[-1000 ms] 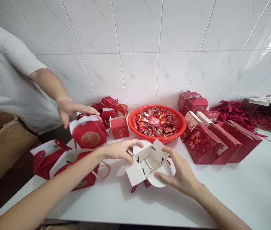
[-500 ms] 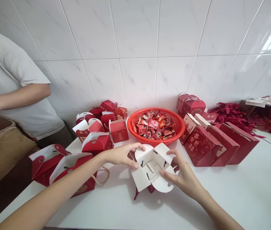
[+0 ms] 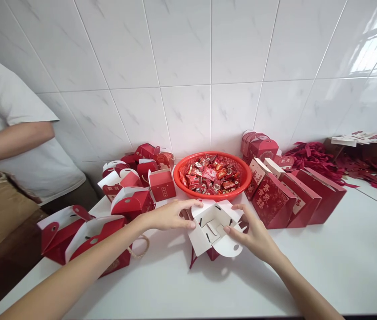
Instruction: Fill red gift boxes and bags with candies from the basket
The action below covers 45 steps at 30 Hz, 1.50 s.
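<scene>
Between my two hands is an open gift box (image 3: 218,218), white inside and red outside, with its top flaps spread and dark slots in its walls. My left hand (image 3: 178,214) grips its left side, thumb and fingers on a flap. On the right side, my right hand (image 3: 250,229) holds the box with the thumb over the inner edge. The bottom inside shows interlocked white tabs and nothing lying on them. A dark red ribbon (image 3: 193,258) hangs below the box. Just behind it stands a red plastic basket (image 3: 179,183) of wrapped candies (image 3: 210,174).
Several red boxes (image 3: 131,200) stand on the left of the white table (image 3: 258,289), one with a rope handle (image 3: 140,246). Red paper bags (image 3: 302,198) stand at the right, with a ribbon pile (image 3: 308,160) behind. At far left are a person (image 3: 18,129) and a cardboard box (image 3: 2,213).
The gift box has tilted a little and its front flaps sit slightly higher, with both hands still on it. The view has shifted slightly. The other person's forearm has moved.
</scene>
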Motion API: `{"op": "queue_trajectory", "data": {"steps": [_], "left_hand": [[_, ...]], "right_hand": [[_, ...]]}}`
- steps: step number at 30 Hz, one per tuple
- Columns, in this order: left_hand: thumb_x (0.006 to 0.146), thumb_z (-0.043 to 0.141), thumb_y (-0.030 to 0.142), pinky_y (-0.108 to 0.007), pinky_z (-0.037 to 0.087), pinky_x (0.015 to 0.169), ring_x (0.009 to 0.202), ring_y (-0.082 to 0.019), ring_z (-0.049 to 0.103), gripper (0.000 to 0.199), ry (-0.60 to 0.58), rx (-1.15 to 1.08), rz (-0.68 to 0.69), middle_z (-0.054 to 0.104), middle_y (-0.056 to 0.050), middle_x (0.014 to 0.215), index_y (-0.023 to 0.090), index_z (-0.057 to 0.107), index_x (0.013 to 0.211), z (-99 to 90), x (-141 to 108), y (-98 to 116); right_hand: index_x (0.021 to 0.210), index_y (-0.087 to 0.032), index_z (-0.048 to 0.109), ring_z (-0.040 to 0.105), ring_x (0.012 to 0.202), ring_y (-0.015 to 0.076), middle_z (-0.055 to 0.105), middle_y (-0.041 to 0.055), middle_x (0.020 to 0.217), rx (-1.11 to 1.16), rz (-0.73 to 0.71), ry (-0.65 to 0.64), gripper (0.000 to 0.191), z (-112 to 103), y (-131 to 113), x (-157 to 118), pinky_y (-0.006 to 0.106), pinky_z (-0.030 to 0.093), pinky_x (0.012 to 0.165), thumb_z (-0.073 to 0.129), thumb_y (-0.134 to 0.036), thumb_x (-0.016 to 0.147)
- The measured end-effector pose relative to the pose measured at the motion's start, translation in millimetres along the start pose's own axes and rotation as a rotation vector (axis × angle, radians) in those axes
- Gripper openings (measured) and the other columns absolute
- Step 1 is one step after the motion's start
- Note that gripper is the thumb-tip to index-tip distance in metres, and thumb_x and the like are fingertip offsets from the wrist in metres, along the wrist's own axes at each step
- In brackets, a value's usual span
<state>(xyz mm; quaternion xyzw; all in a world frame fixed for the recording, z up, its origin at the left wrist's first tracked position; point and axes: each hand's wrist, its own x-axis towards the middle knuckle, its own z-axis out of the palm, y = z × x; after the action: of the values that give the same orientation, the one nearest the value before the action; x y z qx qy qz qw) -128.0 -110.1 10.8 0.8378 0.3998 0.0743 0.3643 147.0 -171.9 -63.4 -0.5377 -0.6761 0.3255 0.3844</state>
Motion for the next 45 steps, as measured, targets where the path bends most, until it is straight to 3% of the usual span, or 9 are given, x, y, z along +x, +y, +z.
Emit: {"op": "queue_trajectory", "data": {"steps": [4, 10, 14, 17, 24, 28, 35, 41, 45], "left_hand": [[0.084, 0.068, 0.044, -0.027, 0.049, 0.075, 0.086, -0.022, 0.068, 0.048, -0.025, 0.106, 0.051, 0.074, -0.004, 0.099, 0.024, 0.067, 0.128, -21.4, 0, 19], [0.086, 0.062, 0.041, -0.025, 0.045, 0.068, 0.073, -0.019, 0.063, 0.027, 0.260, 0.251, 0.096, 0.071, -0.001, 0.081, 0.023, 0.075, 0.100, -44.5, 59, 36], [0.072, 0.073, 0.023, -0.034, 0.048, 0.081, 0.095, -0.031, 0.066, 0.004, 0.374, 0.357, -0.148, 0.073, -0.009, 0.088, 0.020, 0.071, 0.075, -31.0, 123, 27], [0.065, 0.075, 0.012, -0.040, 0.052, 0.078, 0.086, -0.034, 0.069, 0.009, 0.385, 0.294, -0.218, 0.074, -0.012, 0.081, 0.016, 0.070, 0.071, -19.4, 151, 16], [0.085, 0.065, 0.014, -0.035, 0.052, 0.097, 0.112, -0.024, 0.066, 0.032, 0.509, 0.016, 0.021, 0.069, -0.012, 0.124, 0.015, 0.067, 0.117, -19.5, 159, 0], [0.082, 0.067, 0.012, -0.040, 0.049, 0.104, 0.113, -0.023, 0.064, 0.036, 0.554, -0.269, 0.261, 0.068, -0.012, 0.126, 0.015, 0.065, 0.117, -19.2, 161, -4], [0.090, 0.060, 0.021, -0.037, 0.052, 0.099, 0.109, -0.024, 0.066, 0.030, 0.656, -0.293, 0.207, 0.071, -0.011, 0.119, 0.015, 0.066, 0.119, -18.8, 171, -11], [0.086, 0.060, 0.013, -0.035, 0.050, 0.100, 0.112, -0.027, 0.067, 0.030, 0.379, 0.285, 0.061, 0.072, -0.011, 0.122, 0.017, 0.072, 0.113, -28.7, 188, -8], [0.077, 0.069, 0.014, -0.033, 0.050, 0.095, 0.110, -0.030, 0.068, 0.029, 0.262, 0.415, 0.082, 0.073, -0.011, 0.117, 0.019, 0.074, 0.106, -27.9, 213, 0]], "right_hand": [[0.120, -0.026, 0.053, 0.066, 0.074, 0.0224, 0.070, 0.0029, 0.088, -0.161, -0.078, 0.163, 0.051, -7, -2, 3, 0.035, 0.053, 0.067, 0.065, -0.055, 0.081], [0.102, -0.023, 0.063, 0.066, 0.079, 0.0223, 0.070, 0.0079, 0.097, -0.194, -0.266, 0.395, 0.031, -33, -30, 30, 0.036, 0.053, 0.075, 0.060, -0.050, 0.088], [0.093, -0.021, 0.064, 0.066, 0.075, 0.0201, 0.071, 0.0073, 0.097, -0.061, -0.338, 0.338, 0.022, -38, -50, 70, 0.036, 0.052, 0.076, 0.059, -0.041, 0.086], [0.088, -0.020, 0.065, 0.065, 0.075, 0.0201, 0.072, 0.0064, 0.094, 0.096, -0.251, 0.262, 0.022, -32, -44, 101, 0.036, 0.052, 0.073, 0.063, -0.040, 0.079], [0.086, -0.019, 0.066, 0.067, 0.079, 0.0202, 0.071, 0.0026, 0.080, 0.265, -0.115, 0.188, 0.027, -24, -12, 154, 0.033, 0.053, 0.072, 0.075, -0.035, 0.067], [0.070, -0.018, 0.066, 0.065, 0.063, 0.0190, 0.069, 0.0008, 0.066, 0.363, -0.092, 0.078, 0.025, -21, -9, 164, 0.032, 0.053, 0.061, 0.081, -0.036, 0.061], [0.070, -0.022, 0.061, 0.067, 0.062, 0.0200, 0.069, 0.0000, 0.063, 0.621, -0.090, 0.205, 0.039, -24, -5, 161, 0.035, 0.058, 0.065, 0.080, -0.055, 0.062], [0.071, -0.021, 0.063, 0.067, 0.068, 0.0186, 0.069, -0.0001, 0.068, 0.749, -0.079, 0.350, 0.036, -30, -9, 162, 0.032, 0.056, 0.070, 0.085, -0.046, 0.057], [0.070, -0.021, 0.065, 0.068, 0.072, 0.0206, 0.071, 0.0016, 0.071, 0.785, -0.081, 0.366, 0.035, -31, -11, 160, 0.034, 0.055, 0.071, 0.086, -0.043, 0.054]]}}
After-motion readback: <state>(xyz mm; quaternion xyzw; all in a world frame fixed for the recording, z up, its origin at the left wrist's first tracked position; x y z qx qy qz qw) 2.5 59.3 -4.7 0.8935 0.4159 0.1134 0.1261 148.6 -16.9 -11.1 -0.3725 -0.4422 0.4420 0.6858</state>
